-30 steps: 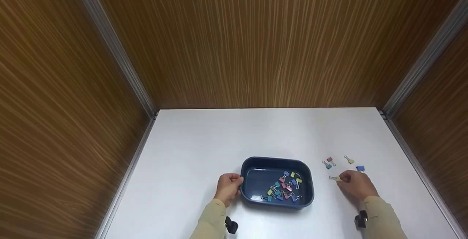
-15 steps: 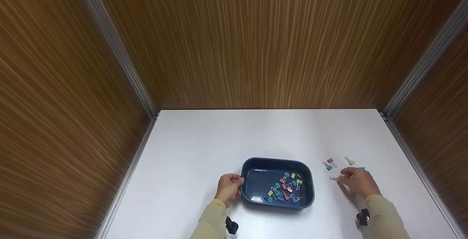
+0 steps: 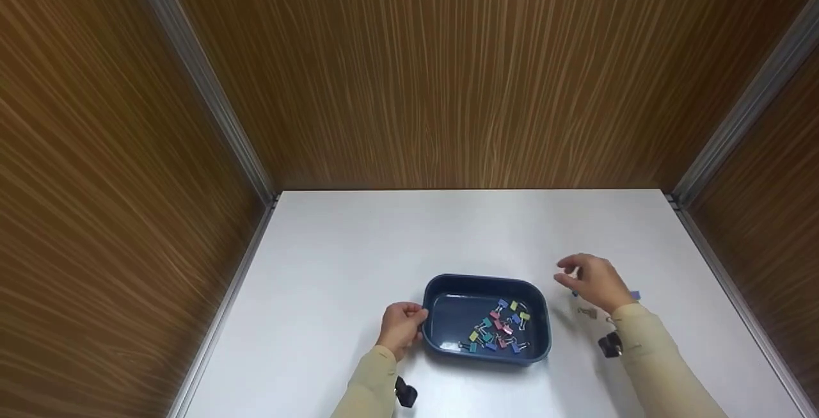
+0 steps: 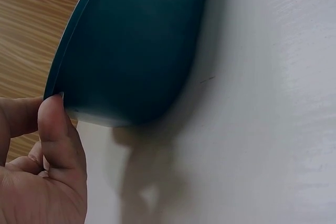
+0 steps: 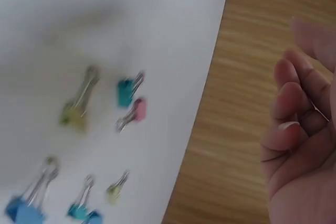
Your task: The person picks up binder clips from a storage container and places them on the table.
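Note:
My left hand (image 3: 400,329) pinches the left rim of a dark blue tray (image 3: 441,351) between thumb and fingers. In the left wrist view the thumb presses the outside of the tray wall (image 4: 126,51). Several coloured binder clips (image 3: 499,325) lie in the tray, mostly in its right half. Above the table, right of the tray, my right hand (image 3: 595,282) hovers with loosely bent fingers and nothing in them. Below it are a yellow binder clip (image 5: 76,111), a teal binder clip (image 5: 125,94) and a pink binder clip (image 5: 139,109). From the head, the hand hides some of these.
A blue binder clip (image 3: 635,294) shows just right of the right hand. More clips, among them a small yellow clip (image 5: 114,192) and a larger blue clip (image 5: 25,211), lie on the white table (image 3: 345,232). Wood-grain panels (image 3: 448,85) enclose the back and sides.
My right hand has let go of the yellow binder clip, which stays on the table, and has risen and moved forward and left. The left hand and tray stay put.

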### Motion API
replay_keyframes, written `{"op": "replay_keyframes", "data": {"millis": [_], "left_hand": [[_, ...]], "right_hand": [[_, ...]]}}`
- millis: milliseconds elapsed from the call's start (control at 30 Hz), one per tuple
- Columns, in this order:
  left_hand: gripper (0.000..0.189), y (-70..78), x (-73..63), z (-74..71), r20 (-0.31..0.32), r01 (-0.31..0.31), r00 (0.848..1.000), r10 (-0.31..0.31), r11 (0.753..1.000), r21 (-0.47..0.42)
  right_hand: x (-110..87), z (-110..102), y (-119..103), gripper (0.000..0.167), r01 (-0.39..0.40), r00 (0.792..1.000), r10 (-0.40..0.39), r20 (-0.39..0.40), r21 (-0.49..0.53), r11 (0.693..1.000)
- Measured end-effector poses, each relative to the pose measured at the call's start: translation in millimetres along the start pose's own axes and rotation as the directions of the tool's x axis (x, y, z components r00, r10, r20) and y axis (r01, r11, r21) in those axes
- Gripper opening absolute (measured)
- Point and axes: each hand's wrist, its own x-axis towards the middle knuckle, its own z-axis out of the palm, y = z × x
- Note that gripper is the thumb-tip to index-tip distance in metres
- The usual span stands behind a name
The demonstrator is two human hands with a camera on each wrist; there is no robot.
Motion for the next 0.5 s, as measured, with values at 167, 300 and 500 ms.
{"op": "replay_keyframes", "data": {"millis": [167,300,500], "left_hand": [[0.013,0.2,1.7,-1.0,0.000,-0.003,1.000,0.003,1.000,0.004],[0.012,0.3,1.8,-2.1,-0.008,0.000,1.000,0.000,1.000,0.010],[0.012,1.1,0.5,-2.6,-0.008,0.004,1.000,-0.004,1.000,0.020]], "right_hand": [[18.5,19.4,-31.9,0.028,0.132,0.989,-0.133,0.060,0.021,0.991],[27.7,38.1,-56.1,0.030,0.241,0.960,-0.243,0.138,0.035,0.970],[35.4,63.7,-84.2,0.035,0.384,0.899,-0.377,0.222,0.010,0.923]]}}
